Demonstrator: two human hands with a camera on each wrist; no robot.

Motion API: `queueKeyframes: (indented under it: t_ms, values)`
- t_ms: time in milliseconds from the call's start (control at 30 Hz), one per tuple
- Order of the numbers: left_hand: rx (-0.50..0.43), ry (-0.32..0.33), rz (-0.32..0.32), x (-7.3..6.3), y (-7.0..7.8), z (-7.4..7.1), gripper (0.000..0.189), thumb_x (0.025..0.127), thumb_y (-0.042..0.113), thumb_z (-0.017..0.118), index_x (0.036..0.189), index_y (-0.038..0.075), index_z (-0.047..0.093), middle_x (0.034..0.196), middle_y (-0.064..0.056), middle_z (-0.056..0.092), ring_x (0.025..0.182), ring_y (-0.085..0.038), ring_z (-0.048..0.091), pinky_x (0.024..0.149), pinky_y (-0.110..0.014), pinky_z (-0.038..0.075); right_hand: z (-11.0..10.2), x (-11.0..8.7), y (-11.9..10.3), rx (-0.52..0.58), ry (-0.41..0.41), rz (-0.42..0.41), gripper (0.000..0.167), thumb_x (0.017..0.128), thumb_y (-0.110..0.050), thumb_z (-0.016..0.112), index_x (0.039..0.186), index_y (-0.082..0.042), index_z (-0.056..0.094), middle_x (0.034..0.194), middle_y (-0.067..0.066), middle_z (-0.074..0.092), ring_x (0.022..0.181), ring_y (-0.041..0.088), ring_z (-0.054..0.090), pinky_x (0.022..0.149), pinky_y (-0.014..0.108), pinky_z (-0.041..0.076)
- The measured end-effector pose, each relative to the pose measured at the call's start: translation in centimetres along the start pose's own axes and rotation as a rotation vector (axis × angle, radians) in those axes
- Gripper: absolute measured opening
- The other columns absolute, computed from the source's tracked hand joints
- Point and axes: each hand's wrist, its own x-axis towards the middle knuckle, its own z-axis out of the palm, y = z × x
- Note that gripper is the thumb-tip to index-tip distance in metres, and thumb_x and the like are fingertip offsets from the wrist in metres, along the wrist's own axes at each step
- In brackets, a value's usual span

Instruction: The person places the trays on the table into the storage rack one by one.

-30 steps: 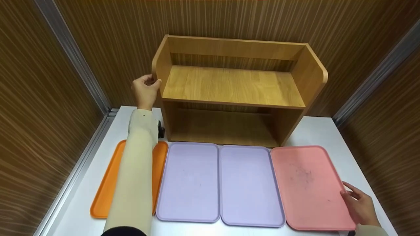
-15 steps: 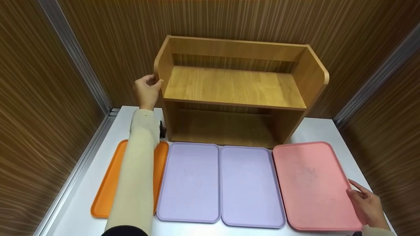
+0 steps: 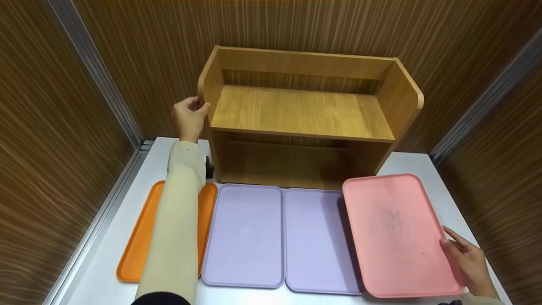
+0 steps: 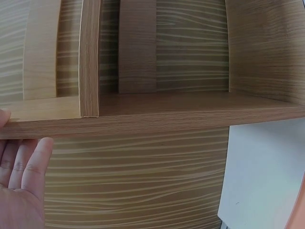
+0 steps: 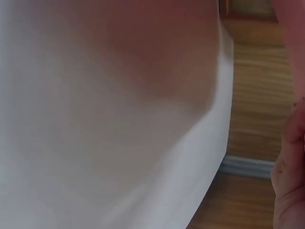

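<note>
Tray, pink, raised partly over a lilac tray; from afar I see the right hand pinching the pink rim, the left hand gripping a wooden shelf.

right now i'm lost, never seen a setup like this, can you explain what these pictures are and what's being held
No machine here: these are a person's two bare hands. The wide picture comes from a camera worn on the head, looking forward and down; the other two come from cameras on the wrists, the right one mostly blurred.

On a white table stands a two-level wooden shelf. In front lie an orange tray, partly hidden by the left sleeve, and two lilac trays.

The left hand has its grip on the shelf's left side. The right hand holds a pink tray by its right edge; it looks raised, shading the neighbouring lilac tray.
</note>
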Motion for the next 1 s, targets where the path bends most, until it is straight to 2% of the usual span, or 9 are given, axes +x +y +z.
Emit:
queueKeyframes:
  t_ms: [200, 300, 500, 800, 1000]
  values:
    - [0.008, 0.002, 0.002, 0.0, 0.0, 0.1, 0.023, 0.084, 0.010, 0.069, 0.105, 0.000, 0.070, 0.104, -0.014, 0.069, 0.091, -0.018, 0.062, 0.080, -0.027, 0.050, 2.2, -0.3, -1.2, -0.029, 0.009, 0.035, 0.038, 0.092, -0.019, 0.062, 0.124, -0.038, 0.060, 0.085, -0.012, 0.069, 0.074, 0.008, 0.066, 0.060, 0.028, 0.054]
    - [0.020, -0.002, 0.009, -0.1, 0.0, 0.1, 0.024, 0.084, 0.010, 0.068, 0.106, 0.000, 0.070, 0.104, -0.014, 0.069, 0.092, -0.018, 0.062, 0.081, -0.028, 0.050, 3.5, -0.6, -1.7, -0.039, 0.007, 0.010, 0.038, 0.091, -0.018, 0.062, 0.124, -0.037, 0.061, 0.084, -0.011, 0.069, 0.072, 0.008, 0.066, 0.059, 0.027, 0.054]
    - [0.035, -0.005, -0.002, -0.1, 0.0, 0.0, 0.025, 0.085, 0.012, 0.068, 0.107, 0.001, 0.069, 0.105, -0.013, 0.068, 0.093, -0.018, 0.062, 0.082, -0.028, 0.050, 6.2, -1.0, -2.2, -0.043, 0.014, -0.079, 0.037, 0.091, -0.013, 0.062, 0.126, -0.026, 0.062, 0.082, -0.008, 0.070, 0.070, 0.007, 0.065, 0.057, 0.025, 0.053]
    - [0.035, -0.016, -0.021, -0.2, 0.1, -0.1, 0.026, 0.085, 0.014, 0.068, 0.109, 0.003, 0.069, 0.106, -0.012, 0.068, 0.094, -0.018, 0.062, 0.084, -0.028, 0.049, 9.7, -1.2, -3.8, -0.117, 0.009, -0.100, 0.045, 0.091, -0.018, 0.063, 0.134, -0.014, 0.053, 0.087, -0.014, 0.070, 0.075, 0.005, 0.066, 0.062, 0.024, 0.053]
    - [0.008, 0.006, 0.032, 0.0, -0.1, 0.1, 0.023, 0.083, 0.008, 0.069, 0.105, -0.001, 0.070, 0.103, -0.015, 0.069, 0.089, -0.018, 0.062, 0.078, -0.026, 0.050, 12.1, -1.5, -5.3, -0.007, -0.010, -0.142, 0.045, 0.091, -0.011, 0.062, 0.134, -0.008, 0.052, 0.088, -0.008, 0.072, 0.074, 0.009, 0.067, 0.060, 0.024, 0.054]
